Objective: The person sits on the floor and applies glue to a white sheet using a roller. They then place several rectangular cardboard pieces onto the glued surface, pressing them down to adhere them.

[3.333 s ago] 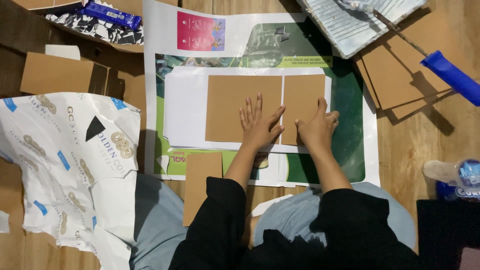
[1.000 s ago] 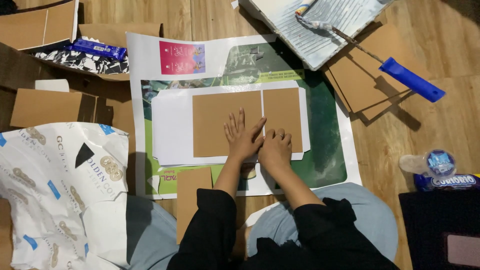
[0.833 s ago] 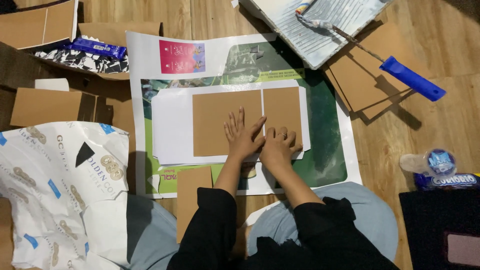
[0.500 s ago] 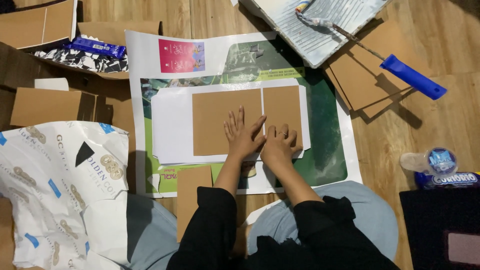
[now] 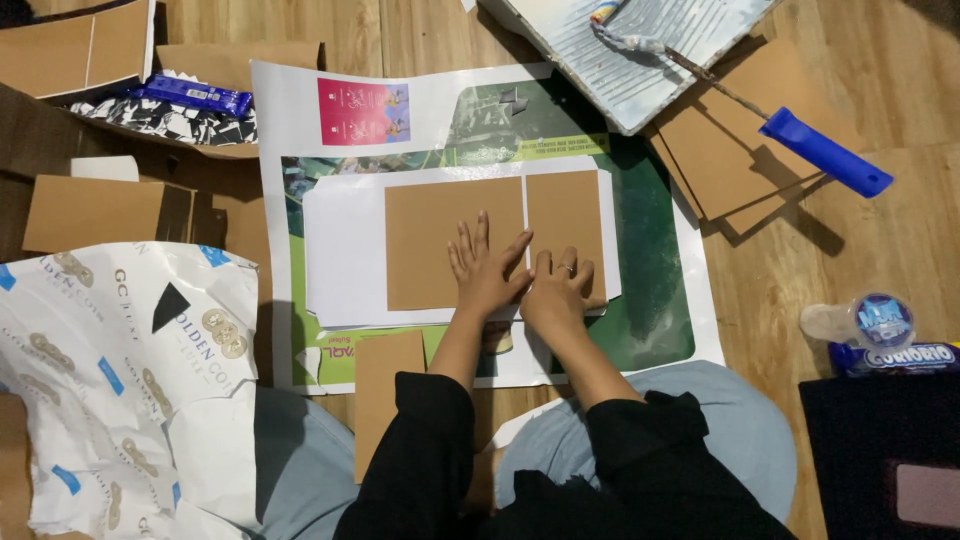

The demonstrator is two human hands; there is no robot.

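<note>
The two brown cardboard panels lie side by side on a white sheet over the printed poster. My left hand and right hand press flat there, fingers spread, gripping nothing — they've drawn closer together over the last seconds, now touching by the seam, so I judge the pressing is concentrating there.

A blue wrapped packet lies top left; a white printed bag sprawls lower left; a blue-labelled packet sits right.
</note>
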